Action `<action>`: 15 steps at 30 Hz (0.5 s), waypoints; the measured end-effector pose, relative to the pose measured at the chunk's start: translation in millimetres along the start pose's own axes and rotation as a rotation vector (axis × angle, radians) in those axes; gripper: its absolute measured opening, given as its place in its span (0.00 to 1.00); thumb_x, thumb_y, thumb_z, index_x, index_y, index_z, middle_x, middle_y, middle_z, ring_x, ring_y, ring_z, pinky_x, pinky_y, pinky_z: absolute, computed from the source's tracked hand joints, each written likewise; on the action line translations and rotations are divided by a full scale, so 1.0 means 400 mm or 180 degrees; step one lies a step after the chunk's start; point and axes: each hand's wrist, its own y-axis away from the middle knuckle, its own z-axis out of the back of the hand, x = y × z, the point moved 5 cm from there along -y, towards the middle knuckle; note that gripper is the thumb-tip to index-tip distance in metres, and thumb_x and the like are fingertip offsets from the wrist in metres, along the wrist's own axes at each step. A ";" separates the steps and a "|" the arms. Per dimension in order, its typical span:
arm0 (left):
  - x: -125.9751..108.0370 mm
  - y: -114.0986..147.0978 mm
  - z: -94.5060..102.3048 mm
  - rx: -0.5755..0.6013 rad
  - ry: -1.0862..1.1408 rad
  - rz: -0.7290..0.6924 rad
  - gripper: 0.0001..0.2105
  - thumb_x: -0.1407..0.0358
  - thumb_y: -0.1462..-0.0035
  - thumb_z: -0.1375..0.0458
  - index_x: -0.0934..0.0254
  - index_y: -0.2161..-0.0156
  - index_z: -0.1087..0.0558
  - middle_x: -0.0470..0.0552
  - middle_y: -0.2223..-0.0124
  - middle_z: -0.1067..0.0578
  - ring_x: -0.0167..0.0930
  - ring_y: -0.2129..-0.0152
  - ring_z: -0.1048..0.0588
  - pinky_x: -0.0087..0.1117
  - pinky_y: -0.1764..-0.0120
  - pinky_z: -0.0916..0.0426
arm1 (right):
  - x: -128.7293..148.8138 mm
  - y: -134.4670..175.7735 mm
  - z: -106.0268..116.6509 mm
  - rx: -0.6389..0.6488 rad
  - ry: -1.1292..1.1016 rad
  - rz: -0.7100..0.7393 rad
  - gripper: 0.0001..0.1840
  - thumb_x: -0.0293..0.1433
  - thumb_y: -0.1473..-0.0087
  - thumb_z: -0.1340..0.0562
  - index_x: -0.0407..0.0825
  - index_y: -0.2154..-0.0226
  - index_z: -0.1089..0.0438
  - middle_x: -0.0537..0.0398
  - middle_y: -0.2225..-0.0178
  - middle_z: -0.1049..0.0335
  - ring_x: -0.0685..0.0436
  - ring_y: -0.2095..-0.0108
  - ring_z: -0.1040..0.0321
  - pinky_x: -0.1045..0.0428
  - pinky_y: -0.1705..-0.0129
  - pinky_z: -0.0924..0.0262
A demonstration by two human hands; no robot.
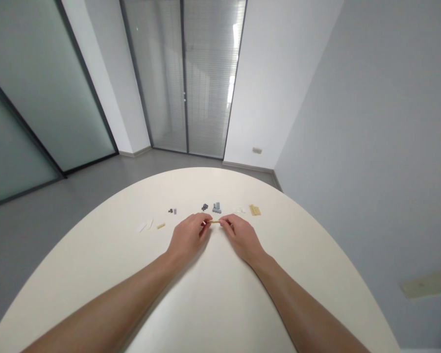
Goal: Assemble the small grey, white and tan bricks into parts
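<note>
Between my two hands runs a thin tan strip (214,221), which looks like a toy building-brick plate. My left hand (191,234) pinches its left end, and my right hand (240,235) pinches the right end. Just beyond the fingers lie small grey-blue bricks (216,208) and a little heap of dark grey bricks (205,207). Past my right hand are small white pieces (240,211) and a group of tan plates (255,210). The fingertips hide part of the strip.
On the round white table (213,304), a tan piece (160,226) and white strips (146,225) lie left of my left hand. Further back are small dark pieces (172,211). The table's curved far edge faces a glass door (185,88); a grey wall stands on the right.
</note>
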 end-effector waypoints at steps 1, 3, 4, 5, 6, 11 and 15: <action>-0.001 0.000 0.000 0.0019 -0.0018 -0.0016 0.09 0.69 0.39 0.47 0.58 0.57 0.26 0.47 0.58 0.21 0.33 0.62 0.24 0.32 0.60 0.33 | 0.000 0.000 0.000 0.0001 -0.0010 -0.0002 0.10 0.32 0.34 0.44 0.51 0.61 0.27 0.54 0.60 0.24 0.43 0.58 0.29 0.50 0.56 0.40; -0.002 -0.001 0.000 0.0031 -0.0038 -0.0027 0.08 0.70 0.40 0.46 0.59 0.58 0.26 0.47 0.58 0.21 0.33 0.62 0.24 0.32 0.60 0.33 | -0.002 0.000 -0.001 -0.0006 -0.0024 -0.0023 0.10 0.32 0.34 0.44 0.51 0.61 0.27 0.54 0.60 0.24 0.43 0.58 0.29 0.50 0.56 0.40; -0.003 -0.001 0.000 0.0029 -0.0037 -0.0023 0.08 0.70 0.40 0.46 0.59 0.58 0.26 0.47 0.58 0.21 0.33 0.62 0.24 0.32 0.60 0.33 | -0.002 -0.001 -0.002 -0.0004 -0.0034 -0.0016 0.10 0.32 0.34 0.44 0.51 0.60 0.27 0.53 0.60 0.23 0.43 0.58 0.29 0.49 0.55 0.40; -0.002 -0.001 0.000 0.0025 -0.0032 -0.0014 0.08 0.70 0.40 0.46 0.59 0.58 0.26 0.47 0.58 0.21 0.33 0.62 0.24 0.32 0.60 0.33 | -0.002 -0.001 -0.002 -0.0012 -0.0049 -0.0013 0.10 0.32 0.34 0.44 0.51 0.60 0.27 0.53 0.59 0.23 0.43 0.58 0.29 0.49 0.55 0.40; -0.002 -0.001 0.000 0.0025 -0.0027 -0.0002 0.08 0.70 0.40 0.46 0.59 0.59 0.26 0.47 0.59 0.21 0.33 0.62 0.24 0.32 0.60 0.33 | -0.001 -0.001 -0.002 -0.0018 -0.0070 -0.0001 0.10 0.32 0.34 0.44 0.51 0.59 0.27 0.53 0.59 0.23 0.43 0.57 0.29 0.49 0.55 0.39; 0.004 0.001 -0.001 0.0034 -0.0015 0.0047 0.07 0.70 0.40 0.46 0.59 0.60 0.27 0.47 0.61 0.21 0.33 0.63 0.24 0.33 0.61 0.34 | 0.002 0.000 -0.003 -0.0090 -0.0206 0.0100 0.09 0.32 0.35 0.43 0.51 0.58 0.27 0.54 0.59 0.24 0.44 0.57 0.29 0.49 0.54 0.38; 0.005 0.001 0.001 0.0034 -0.0009 0.0058 0.07 0.70 0.40 0.46 0.59 0.60 0.27 0.47 0.61 0.21 0.33 0.63 0.25 0.32 0.62 0.35 | -0.002 0.000 -0.002 -0.0193 -0.0299 0.0124 0.09 0.31 0.37 0.41 0.51 0.54 0.29 0.54 0.58 0.24 0.45 0.59 0.28 0.49 0.53 0.37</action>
